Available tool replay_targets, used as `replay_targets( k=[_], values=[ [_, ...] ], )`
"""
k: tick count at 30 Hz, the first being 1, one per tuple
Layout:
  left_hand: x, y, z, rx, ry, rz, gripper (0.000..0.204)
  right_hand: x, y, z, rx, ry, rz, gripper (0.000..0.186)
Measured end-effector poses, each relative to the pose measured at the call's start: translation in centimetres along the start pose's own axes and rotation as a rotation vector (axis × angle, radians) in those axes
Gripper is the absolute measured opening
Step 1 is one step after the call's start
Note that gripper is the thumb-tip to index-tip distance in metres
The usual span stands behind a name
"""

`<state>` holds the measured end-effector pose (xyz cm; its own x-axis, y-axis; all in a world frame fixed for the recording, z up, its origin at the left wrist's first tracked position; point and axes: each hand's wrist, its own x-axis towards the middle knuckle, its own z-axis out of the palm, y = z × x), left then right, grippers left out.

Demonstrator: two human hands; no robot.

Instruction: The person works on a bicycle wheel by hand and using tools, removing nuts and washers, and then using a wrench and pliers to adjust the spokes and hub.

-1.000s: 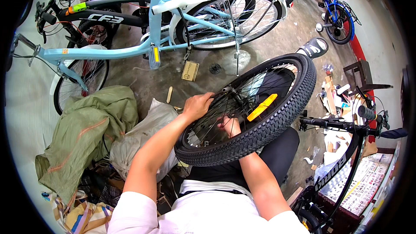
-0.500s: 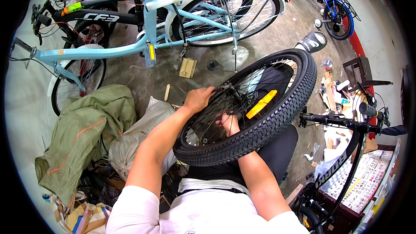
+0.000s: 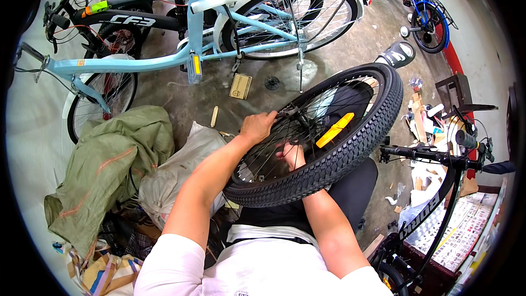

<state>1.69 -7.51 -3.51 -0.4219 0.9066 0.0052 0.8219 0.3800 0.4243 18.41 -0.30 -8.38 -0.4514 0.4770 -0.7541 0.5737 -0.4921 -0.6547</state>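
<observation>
A black bicycle wheel (image 3: 359, 140) with a knobby tire lies tilted across my lap. My left hand (image 3: 257, 126) is closed over its far-left rim, some fingertips hidden. Among the spokes, left of the yellow reflector (image 3: 335, 130), is my right hand (image 3: 292, 154), its forearm passing beneath the near side of the tire. The right fingers are pinched together beside the spokes; what lies between them is too small to make out. The wheel's hub (image 3: 311, 129) sits just beyond this hand.
A light-blue bicycle frame (image 3: 126, 64) and other bikes stand ahead. A small cardboard box (image 3: 240, 86) is on the floor. Green sacking (image 3: 118, 159) and a whitish sack (image 3: 181, 170) lie left. At right are a black bicycle's handlebar (image 3: 427, 155), scattered scraps and a wooden stool (image 3: 456, 92).
The whole scene, wheel and hands included, has shifted slightly rightward in the picture. Both hands keep nearly the same places on the wheel.
</observation>
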Motion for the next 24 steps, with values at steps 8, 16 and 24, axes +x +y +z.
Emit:
replay_targets(
  k=[8, 16, 24],
  values=[
    [0.4, 1.0, 0.0, -0.022, -0.065, -0.024, 0.02, 2.3, 1.9, -0.8, 0.023, -0.009, -0.052, 0.038],
    [0.6, 1.2, -1.2, -0.036, -0.098, -0.051, 0.022, 1.5, 2.0, 0.9, 0.033, 0.079, -0.12, 0.05],
    [0.9, 1.6, -1.8, 0.045, -0.231, -0.027, 0.019, -0.6, 1.0, -0.1, 0.141, -0.082, -0.192, 0.024]
  ],
)
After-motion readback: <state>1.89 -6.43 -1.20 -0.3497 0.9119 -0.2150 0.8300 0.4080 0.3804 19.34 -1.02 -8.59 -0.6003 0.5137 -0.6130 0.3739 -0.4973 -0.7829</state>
